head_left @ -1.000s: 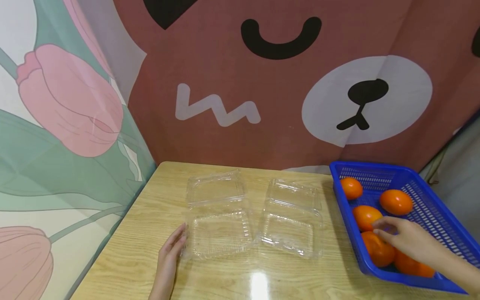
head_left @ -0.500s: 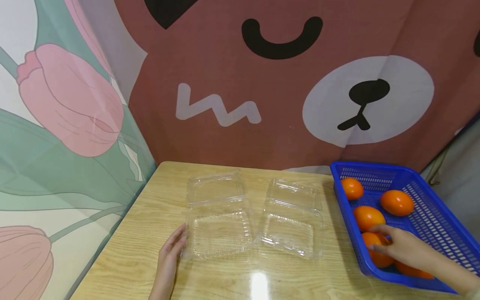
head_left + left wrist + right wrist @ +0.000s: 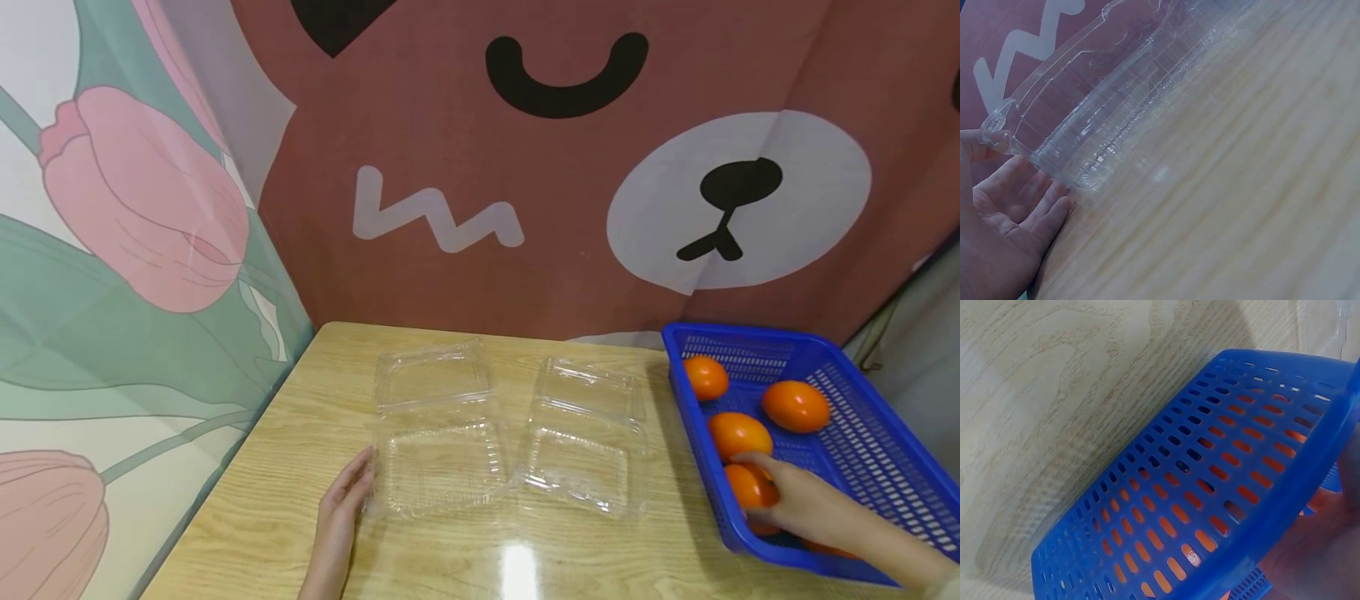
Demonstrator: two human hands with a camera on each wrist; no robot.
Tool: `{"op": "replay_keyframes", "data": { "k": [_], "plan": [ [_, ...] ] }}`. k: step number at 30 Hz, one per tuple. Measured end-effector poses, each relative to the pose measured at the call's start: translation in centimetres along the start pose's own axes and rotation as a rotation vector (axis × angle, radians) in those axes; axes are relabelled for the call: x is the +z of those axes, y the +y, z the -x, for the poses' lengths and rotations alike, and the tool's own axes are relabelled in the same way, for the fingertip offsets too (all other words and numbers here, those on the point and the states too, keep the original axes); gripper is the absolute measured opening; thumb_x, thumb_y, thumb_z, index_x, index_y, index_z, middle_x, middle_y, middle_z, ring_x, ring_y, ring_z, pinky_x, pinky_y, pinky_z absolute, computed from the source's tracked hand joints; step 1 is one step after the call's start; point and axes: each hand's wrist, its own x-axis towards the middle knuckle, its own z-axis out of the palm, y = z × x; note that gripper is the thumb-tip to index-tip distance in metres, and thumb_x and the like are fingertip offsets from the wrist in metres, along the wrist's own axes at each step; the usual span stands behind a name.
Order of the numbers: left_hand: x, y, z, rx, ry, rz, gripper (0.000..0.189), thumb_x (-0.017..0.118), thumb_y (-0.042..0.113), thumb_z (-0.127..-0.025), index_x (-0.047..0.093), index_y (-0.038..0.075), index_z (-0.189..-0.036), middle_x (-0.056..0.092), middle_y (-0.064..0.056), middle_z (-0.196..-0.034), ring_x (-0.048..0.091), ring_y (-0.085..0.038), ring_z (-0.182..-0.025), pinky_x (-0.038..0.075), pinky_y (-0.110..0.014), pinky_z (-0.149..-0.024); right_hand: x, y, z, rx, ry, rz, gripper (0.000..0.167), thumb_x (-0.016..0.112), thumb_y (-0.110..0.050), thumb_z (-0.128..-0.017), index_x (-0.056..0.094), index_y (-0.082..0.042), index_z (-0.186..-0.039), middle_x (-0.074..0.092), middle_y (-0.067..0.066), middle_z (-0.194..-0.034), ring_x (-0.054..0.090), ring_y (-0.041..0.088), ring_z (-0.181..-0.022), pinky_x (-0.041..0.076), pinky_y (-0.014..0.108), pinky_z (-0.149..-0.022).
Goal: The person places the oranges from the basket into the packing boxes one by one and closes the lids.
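Note:
Inside the blue plastic basket point(image 3: 727, 533), my right hand point(image 3: 817, 504) grips a glossy round orange fruit point(image 3: 746, 487), fingers at its far side and thumb at its near side. Its exact kind is unclear. In the right wrist view, the basket wall point(image 3: 1166, 481) hides most of the fruit and part of the right hand point(image 3: 1316, 556). My left hand point(image 3: 339, 504) lies at the left edge of a lidded clear plastic container point(image 3: 442, 467), spread open on the table. The left wrist view shows the left hand point(image 3: 1010, 219) with extended fingers touching the container's side point(image 3: 1094, 119), thumb by its rim corner.
Beside the first container stands a second clear plastic container point(image 3: 577, 462), its lid folded back. More orange fruits point(image 3: 795, 407) lie in the basket, at the right of the wooden table point(image 3: 420, 558). A printed cloth point(image 3: 450, 292) hangs behind the table.
My right hand has moved down toward the near-left fruit in the basket and closed its fingers round it. My left hand has stayed at the container's edge.

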Motion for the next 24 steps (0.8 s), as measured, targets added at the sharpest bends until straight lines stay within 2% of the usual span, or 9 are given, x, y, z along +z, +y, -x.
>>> {"op": "replay_keyframes", "data": {
  "k": [5,10,15,19,24],
  "plan": [
    [0.0,-0.1,0.1,0.014,-0.002,0.011,0.054,0.053,0.029,-0.103,0.041,0.001,-0.149,0.038,-0.013,-0.155,0.048,0.006,-0.117,0.038,-0.006,-0.092,0.0,0.0,0.1,0.004,0.008,0.002,0.065,0.086,-0.017,-0.071,0.056,0.012,-0.121,0.067,0.024,-0.102,0.064,0.041,-0.093,0.051,0.056,-0.075],
    [-0.1,-0.1,0.1,0.036,-0.006,0.015,0.053,0.052,0.027,-0.104,0.040,0.000,-0.149,0.037,-0.015,-0.155,0.050,0.007,-0.115,0.038,-0.006,-0.093,-0.2,-0.3,0.5,-0.007,0.061,0.032,0.067,0.087,-0.019,-0.070,0.056,0.010,-0.122,0.067,0.025,-0.100,0.063,0.039,-0.088,0.050,0.051,-0.071],
    [-0.1,-0.2,0.1,0.025,-0.006,0.012,0.053,0.051,0.027,-0.104,0.040,0.001,-0.149,0.037,-0.013,-0.155,0.048,0.003,-0.120,0.038,-0.006,-0.093,-1.1,-0.9,0.8,0.022,0.068,0.027,0.074,0.087,-0.029,-0.074,0.053,0.011,-0.126,0.065,0.028,-0.106,0.062,0.043,-0.093,0.050,0.057,-0.075],
    [-0.1,-0.2,0.1,0.019,-0.001,0.010,0.052,0.052,0.026,-0.104,0.042,0.002,-0.148,0.038,-0.013,-0.155,0.047,-0.003,-0.124,0.039,-0.007,-0.093,-1.8,-1.3,1.1,0.064,0.070,0.027,0.080,0.085,-0.038,-0.076,0.051,0.011,-0.129,0.064,0.030,-0.109,0.062,0.044,-0.093,0.050,0.058,-0.073],
    [-0.2,-0.1,0.1,0.038,-0.014,0.008,0.052,0.051,0.025,-0.105,0.040,0.000,-0.149,0.037,-0.014,-0.155,0.048,0.002,-0.121,0.038,-0.006,-0.093,-2.4,-1.7,1.6,0.105,0.132,0.046,0.084,0.084,-0.044,-0.075,0.050,0.010,-0.130,0.058,0.038,-0.114,0.059,0.050,-0.094,0.049,0.060,-0.071]
  ]
}}
